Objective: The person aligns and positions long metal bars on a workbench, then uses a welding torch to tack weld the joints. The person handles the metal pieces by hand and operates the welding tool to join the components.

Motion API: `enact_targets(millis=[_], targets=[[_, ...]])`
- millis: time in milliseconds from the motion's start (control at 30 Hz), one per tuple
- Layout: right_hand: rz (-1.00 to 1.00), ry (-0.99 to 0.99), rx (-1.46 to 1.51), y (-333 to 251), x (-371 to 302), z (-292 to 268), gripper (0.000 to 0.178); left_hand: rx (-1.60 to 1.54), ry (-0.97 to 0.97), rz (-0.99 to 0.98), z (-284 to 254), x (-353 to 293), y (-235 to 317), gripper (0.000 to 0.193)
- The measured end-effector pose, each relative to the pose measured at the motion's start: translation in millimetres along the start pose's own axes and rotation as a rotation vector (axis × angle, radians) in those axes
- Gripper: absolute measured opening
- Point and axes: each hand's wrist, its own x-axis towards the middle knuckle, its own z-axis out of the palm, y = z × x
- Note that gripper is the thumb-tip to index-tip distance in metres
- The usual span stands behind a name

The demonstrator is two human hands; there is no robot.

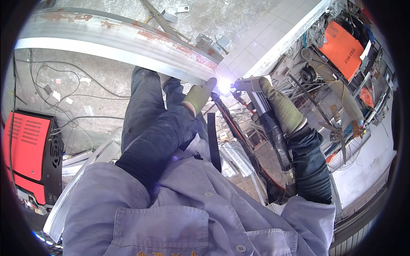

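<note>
My right hand (282, 104), in a green work glove, is closed around the grip of a welding torch (250, 85). A glaring white-violet arc (225, 86) burns at the torch's tip, beside the end of a long metal beam (128, 55). The glare hides the exact spot where tip and metal meet. My left hand (198, 97), gloved too, grips the beam's end close to the arc, thumb along the edge; its other fingers are mostly hidden. From the torch a thick black-wrapped cable (275, 141) hangs along my right forearm.
At left stands a red and black machine (27, 149); thin cables (77, 91) loop over the concrete floor. At right lie metal offcuts, an orange-red box (341, 50) and a wire-caged fan (337, 134). A long white bar (290, 38) runs toward the upper right. Loose tools (162, 19) lie beyond the beam.
</note>
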Motion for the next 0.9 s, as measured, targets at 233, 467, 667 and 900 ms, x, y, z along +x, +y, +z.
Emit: enact_targets(millis=[233, 467, 667, 900], targets=[[0.039, 0.022, 0.027, -4, -2, 2, 0.062, 0.310, -0.013, 0.098, -21, -2, 27, 0.051], [0.049, 0.054, 0.044, -12, -13, 12, 0.060, -0.075, 0.003, 0.041, -10, 2, 10, 0.044], [0.063, 0.060, 0.085, -11, -20, 14, 0.061, 0.033, -0.055, 0.031, -37, -4, 35, 0.045], [0.058, 0.074, -0.043, -7, -25, 11, 0.064, 0.097, -0.110, 0.011, -44, -3, 41, 0.047]])
